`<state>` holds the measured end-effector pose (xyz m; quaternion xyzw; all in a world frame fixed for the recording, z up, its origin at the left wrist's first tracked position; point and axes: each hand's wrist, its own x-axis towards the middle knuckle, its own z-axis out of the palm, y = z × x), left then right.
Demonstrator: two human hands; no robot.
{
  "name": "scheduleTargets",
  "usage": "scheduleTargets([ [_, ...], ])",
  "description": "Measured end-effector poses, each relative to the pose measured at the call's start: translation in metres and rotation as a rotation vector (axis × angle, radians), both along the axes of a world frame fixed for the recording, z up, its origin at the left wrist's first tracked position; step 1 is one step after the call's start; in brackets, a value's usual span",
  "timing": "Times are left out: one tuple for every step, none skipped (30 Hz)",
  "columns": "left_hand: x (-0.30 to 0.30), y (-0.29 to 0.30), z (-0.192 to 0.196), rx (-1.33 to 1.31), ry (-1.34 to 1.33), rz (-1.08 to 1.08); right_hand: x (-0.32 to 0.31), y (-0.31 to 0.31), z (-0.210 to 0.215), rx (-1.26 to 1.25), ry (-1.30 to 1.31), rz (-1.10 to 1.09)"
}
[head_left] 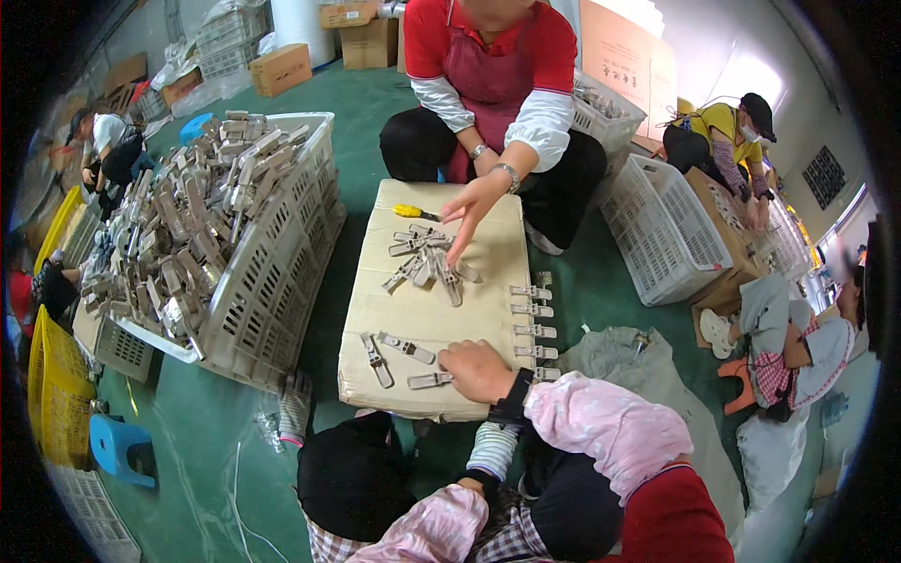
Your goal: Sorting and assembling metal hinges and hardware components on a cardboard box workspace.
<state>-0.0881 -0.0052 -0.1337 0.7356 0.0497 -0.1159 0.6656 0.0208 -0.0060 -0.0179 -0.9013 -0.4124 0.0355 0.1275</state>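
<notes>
My right hand (pixel 477 369), fingers closed, grips the end of a grey metal clip (pixel 429 380) lying near the front of a cardboard-covered board (pixel 394 310). Beside it rest two more clips (pixel 377 361), one angled toward the other. Low down between my knees is my left arm's pink sleeve (pixel 434 525); the fingers of that hand are hidden. Farther back on the board is a loose pile of similar clips (pixel 427 261). Several clips (pixel 532 310) sit in a row along the board's right edge. A yellow-handled tool (pixel 413 213) lies near the far side.
Opposite me sits a person in red whose hand (pixel 483 202) reaches over the pile. At left stands a white crate (pixel 272 253) heaped with clips. A blue stool (pixel 122 450), white crates (pixel 662 235) and a grey sack (pixel 638 375) are around. Other people work farther off.
</notes>
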Motion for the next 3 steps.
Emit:
scheduleTargets([
  [0.0016,0.0021,-0.0019,0.020,0.001,-0.011,0.0006,-0.0020,0.0058,-0.047,-0.033,0.005],
  [-0.0029,0.0051,-0.0035,-0.097,0.161,-0.018,0.0004,-0.0009,0.0107,-0.055,0.008,-0.016],
  [-0.0025,0.0019,-0.0028,-0.103,0.160,-0.022,-0.0003,-0.0009,0.0146,0.029,0.021,-0.017],
])
